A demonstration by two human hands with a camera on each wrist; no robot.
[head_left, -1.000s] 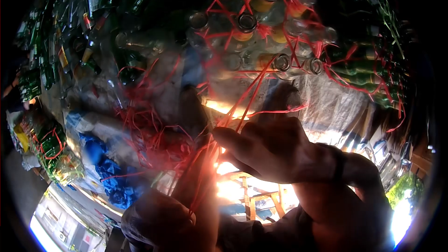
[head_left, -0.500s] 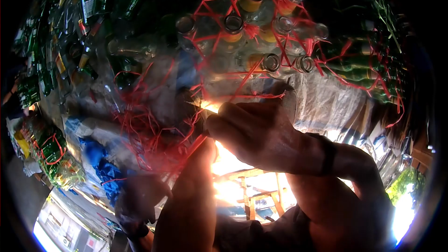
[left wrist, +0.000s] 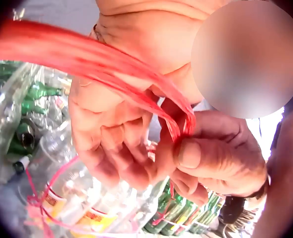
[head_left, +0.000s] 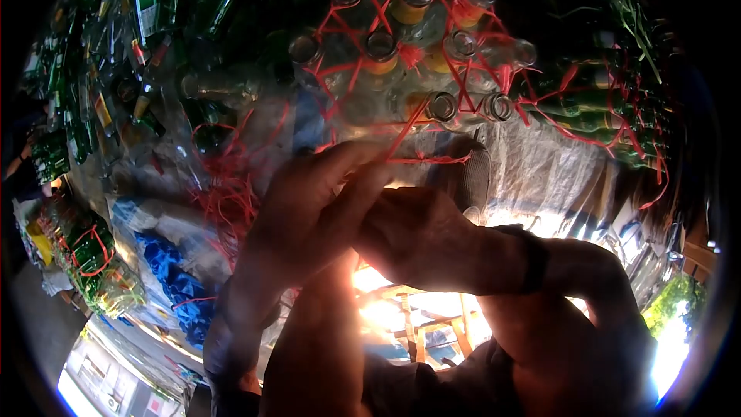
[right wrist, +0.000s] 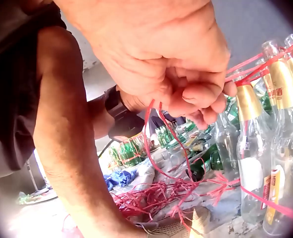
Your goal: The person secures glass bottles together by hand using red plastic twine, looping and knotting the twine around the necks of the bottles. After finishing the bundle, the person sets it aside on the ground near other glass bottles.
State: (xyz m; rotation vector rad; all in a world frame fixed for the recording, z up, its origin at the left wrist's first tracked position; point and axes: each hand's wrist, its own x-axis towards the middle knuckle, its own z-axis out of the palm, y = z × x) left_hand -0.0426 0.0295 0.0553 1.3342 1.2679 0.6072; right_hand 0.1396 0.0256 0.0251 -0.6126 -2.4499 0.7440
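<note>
My right hand (head_left: 421, 232) pinches red plastic twine (left wrist: 183, 126); its thumb presses on the doubled strands in the left wrist view. My left hand (head_left: 316, 201) meets it from the left, fingers curled right at the pinch, with the twine running across its palm. A strand stretches from the hands to a bundle of clear glass bottles (right wrist: 253, 148), bound at the necks with more red twine. In the right wrist view, a thin red loop (right wrist: 147, 134) hangs below the right hand (right wrist: 161, 54).
A tangled heap of red twine (right wrist: 156, 196) lies left of the bundle, near a crumpled blue plastic sheet (head_left: 177, 278). Tied green bottles (head_left: 590, 100) lie to the right; many loose bottles (head_left: 147, 23) pile up at the far left. A wooden frame (head_left: 413, 332) stands below.
My left hand has come from the lower left up to my right hand, which stays near the middle. The long strands that ran down to the left hand are no longer stretched there.
</note>
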